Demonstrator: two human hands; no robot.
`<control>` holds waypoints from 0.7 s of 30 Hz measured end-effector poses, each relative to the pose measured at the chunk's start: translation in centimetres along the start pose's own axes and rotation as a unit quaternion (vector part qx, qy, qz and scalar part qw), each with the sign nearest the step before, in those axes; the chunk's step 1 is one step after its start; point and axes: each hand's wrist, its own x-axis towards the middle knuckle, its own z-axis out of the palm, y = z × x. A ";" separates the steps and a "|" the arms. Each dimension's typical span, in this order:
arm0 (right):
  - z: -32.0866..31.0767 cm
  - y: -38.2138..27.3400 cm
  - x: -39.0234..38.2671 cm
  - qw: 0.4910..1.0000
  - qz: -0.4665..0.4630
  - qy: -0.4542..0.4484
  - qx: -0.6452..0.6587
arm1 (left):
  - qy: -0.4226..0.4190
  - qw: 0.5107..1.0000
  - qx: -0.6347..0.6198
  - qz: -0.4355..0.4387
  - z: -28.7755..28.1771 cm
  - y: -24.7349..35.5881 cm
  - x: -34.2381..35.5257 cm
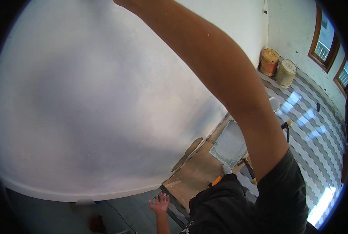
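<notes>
Head view: right arm (221, 74) reaches up the white wall (84, 97), its hand out of frame; left hand (160, 203) hangs open, fingers spread. Steady, even strokes would suit.

The tiled floor (318, 132) carries a checkered pattern of light and dark tiles. Two stained buckets (277, 67) stand side by side in the far corner, against the walls. A small white cup (274, 104) stands near the wall edge. A brown board (195, 171) lies along the wall base; a paint tray (229, 145) rests on its far end.
</notes>
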 end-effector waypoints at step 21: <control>-6.8 9.9 -7.6 0.928 0.175 0.127 -0.304 | -0.031 0.999 0.010 -0.023 1.0 -0.8 0.2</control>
